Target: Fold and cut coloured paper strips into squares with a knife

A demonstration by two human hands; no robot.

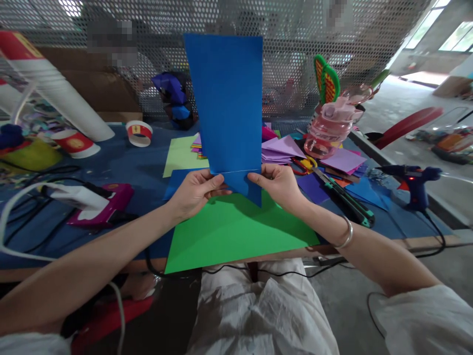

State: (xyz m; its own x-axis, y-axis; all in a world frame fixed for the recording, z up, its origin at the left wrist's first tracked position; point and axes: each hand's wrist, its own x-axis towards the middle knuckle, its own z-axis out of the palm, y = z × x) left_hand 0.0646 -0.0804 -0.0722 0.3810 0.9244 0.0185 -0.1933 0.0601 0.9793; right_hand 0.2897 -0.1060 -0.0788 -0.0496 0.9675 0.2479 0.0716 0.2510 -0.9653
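The left grip (197, 190) and right grip (279, 185), both bare hands, pinch opposite edges of a tall, rectangular sheet of blue paper (227, 108), thumbs on the near face; neither spreads wide. The sheet stands nearly upright between and above them, with a pale crosswise line (236, 171) running between the thumbs and a short end hanging below it, one corner pointing down. Whether that corner touches the large, flat green sheet of paper (244, 227) beneath the hands cannot be told. The step in hand looks like working a fold along that line. The next move seems to call for keeping both edges level, then even thumb pressure along the line so the short end turns squarely. Just beyond the right grip lie loose lilac paper pieces (283, 148); to its right, on the blue-topped bench (120, 165), rests a black-and-green cutter (343, 197), with a dark blue glue gun (416, 185) farther out. Left of the left grip, well apart, sits a magenta plastic power block (121, 197).
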